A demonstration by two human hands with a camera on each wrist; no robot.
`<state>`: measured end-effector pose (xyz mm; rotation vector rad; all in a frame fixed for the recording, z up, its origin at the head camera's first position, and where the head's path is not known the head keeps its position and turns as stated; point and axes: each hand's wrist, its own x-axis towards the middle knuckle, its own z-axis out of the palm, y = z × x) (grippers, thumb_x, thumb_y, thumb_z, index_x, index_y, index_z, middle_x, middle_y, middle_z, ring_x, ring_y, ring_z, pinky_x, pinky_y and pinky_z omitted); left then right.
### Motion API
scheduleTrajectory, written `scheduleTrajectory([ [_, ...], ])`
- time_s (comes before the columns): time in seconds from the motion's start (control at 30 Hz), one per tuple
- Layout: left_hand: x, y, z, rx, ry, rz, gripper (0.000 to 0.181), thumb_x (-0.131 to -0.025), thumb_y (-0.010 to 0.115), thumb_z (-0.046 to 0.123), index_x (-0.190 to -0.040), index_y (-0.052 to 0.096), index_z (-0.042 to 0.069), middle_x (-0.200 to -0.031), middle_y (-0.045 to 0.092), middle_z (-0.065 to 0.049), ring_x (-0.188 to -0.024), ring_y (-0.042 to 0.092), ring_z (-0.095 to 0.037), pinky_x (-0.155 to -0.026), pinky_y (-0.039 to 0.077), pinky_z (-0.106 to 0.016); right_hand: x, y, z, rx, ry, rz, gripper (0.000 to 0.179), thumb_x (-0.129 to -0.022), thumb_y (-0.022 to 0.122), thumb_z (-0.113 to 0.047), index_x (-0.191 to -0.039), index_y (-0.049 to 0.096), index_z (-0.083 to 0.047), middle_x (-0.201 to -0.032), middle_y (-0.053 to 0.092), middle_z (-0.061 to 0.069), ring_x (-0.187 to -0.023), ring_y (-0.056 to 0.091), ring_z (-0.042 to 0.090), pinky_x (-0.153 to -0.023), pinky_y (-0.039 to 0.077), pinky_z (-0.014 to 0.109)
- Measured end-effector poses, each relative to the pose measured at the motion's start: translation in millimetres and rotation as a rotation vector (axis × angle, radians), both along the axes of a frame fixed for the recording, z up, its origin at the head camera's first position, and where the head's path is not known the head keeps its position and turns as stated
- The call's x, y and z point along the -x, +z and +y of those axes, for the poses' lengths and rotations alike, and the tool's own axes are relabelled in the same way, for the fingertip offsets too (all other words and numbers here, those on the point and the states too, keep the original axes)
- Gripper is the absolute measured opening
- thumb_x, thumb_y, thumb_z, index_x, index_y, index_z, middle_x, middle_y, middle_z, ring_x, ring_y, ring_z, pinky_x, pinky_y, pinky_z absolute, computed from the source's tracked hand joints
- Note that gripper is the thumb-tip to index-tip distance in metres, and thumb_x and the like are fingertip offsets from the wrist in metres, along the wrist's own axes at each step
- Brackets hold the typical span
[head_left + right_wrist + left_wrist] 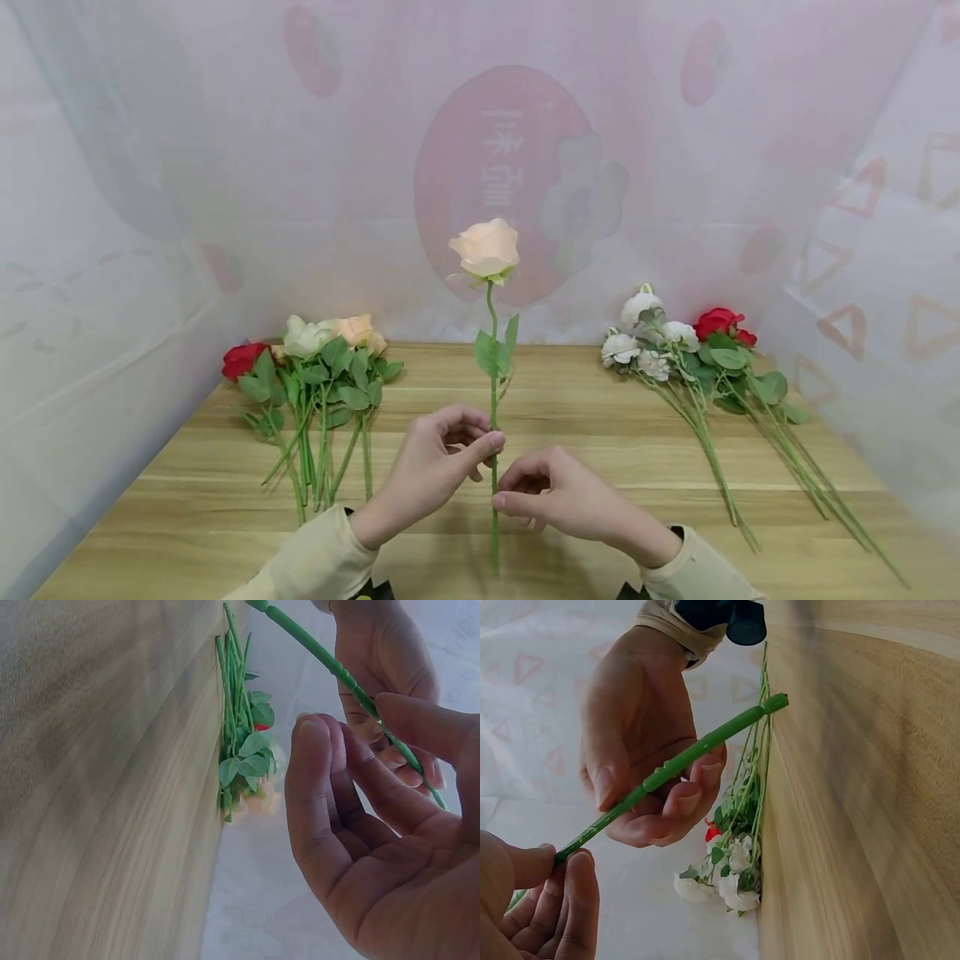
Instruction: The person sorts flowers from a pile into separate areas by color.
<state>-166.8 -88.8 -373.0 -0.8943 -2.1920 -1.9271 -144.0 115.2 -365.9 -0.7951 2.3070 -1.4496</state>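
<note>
A peach-cream artificial rose (487, 250) stands upright over the middle of the table, its green stem (697, 750) running down past both hands. Thumb and fingers of my left hand (438, 458) pinch that stem below its leaves. Lower down, my right hand (562, 496) is beside the stem with loosely bent fingers. In the right wrist view, the right thumb (420, 724) lies at the stem, while a gap separates it from the fingertips (311, 739). The stem's cut end shows in the left wrist view.
On the wooden table (225, 542), red, white and peach roses (307, 367) lie at the left. White flowers (652, 333) and red roses (723, 325) lie at the right, long stems pointing toward the front. A printed cloth (360, 167) closes off the back and sides.
</note>
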Motion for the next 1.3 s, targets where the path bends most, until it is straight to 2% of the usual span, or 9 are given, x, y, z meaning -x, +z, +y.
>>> scheduleTrajectory([
  [0.2, 0.2, -2.6, 1.4, -0.016, -0.013, 0.001, 0.016, -0.093, 0.071, 0.019, -0.097, 0.067, 0.005, -0.083, 0.068, -0.006, -0.072, 0.068, -0.023, -0.056, 0.056, -0.036, -0.9, 1.6, -0.3, 0.037, 0.012, -0.008, 0.014, -0.095, 0.068, -0.020, -0.092, 0.073, -0.008, -0.080, 0.068, 0.008, -0.066, 0.063, 0.020, -0.057, 0.055, 0.037],
  [0.63, 2.9, -4.6, 1.6, 0.029, 0.002, -0.031, 0.016, -0.092, 0.072, 0.023, -0.096, 0.068, 0.007, -0.084, 0.069, -0.002, -0.073, 0.068, -0.022, -0.058, 0.056, -0.036, 0.3, 2.1, -0.8, 0.037, 0.033, 0.002, 0.014, -0.096, 0.066, -0.015, -0.085, 0.072, -0.008, -0.077, 0.066, 0.016, -0.062, 0.061, 0.017, -0.056, 0.054, 0.034],
  [0.9, 3.7, -3.2, -1.0, 0.087, -0.018, -0.046, 0.016, -0.097, 0.065, 0.025, -0.100, 0.068, 0.009, -0.085, 0.069, 0.000, -0.077, 0.068, -0.021, -0.060, 0.056, -0.036, -0.3, 1.8, -0.2, 0.021, 0.038, 0.011, 0.017, -0.096, 0.065, -0.013, -0.081, 0.069, -0.005, -0.069, 0.064, 0.007, -0.059, 0.059, 0.015, -0.056, 0.055, 0.039],
  [1.17, 6.0, -2.2, -4.7, 0.126, -0.047, -0.062, 0.020, -0.101, 0.058, 0.027, -0.102, 0.068, 0.009, -0.086, 0.068, -0.004, -0.081, 0.067, -0.022, -0.062, 0.056, -0.036, -3.5, 2.6, -1.0, 0.012, 0.022, 0.032, 0.019, -0.095, 0.064, -0.010, -0.077, 0.066, -0.005, -0.063, 0.060, 0.005, -0.057, 0.056, 0.011, -0.055, 0.054, 0.032],
  [1.3, 8.2, 0.1, -7.2, 0.165, -0.064, -0.084, 0.024, -0.102, 0.056, 0.027, -0.109, 0.067, 0.007, -0.091, 0.067, -0.005, -0.088, 0.066, -0.024, -0.063, 0.057, -0.036, -3.0, 3.6, 2.6, 0.024, -0.002, 0.018, 0.019, -0.095, 0.062, -0.009, -0.078, 0.064, -0.001, -0.064, 0.058, 0.004, -0.057, 0.055, 0.012, -0.054, 0.052, 0.030],
])
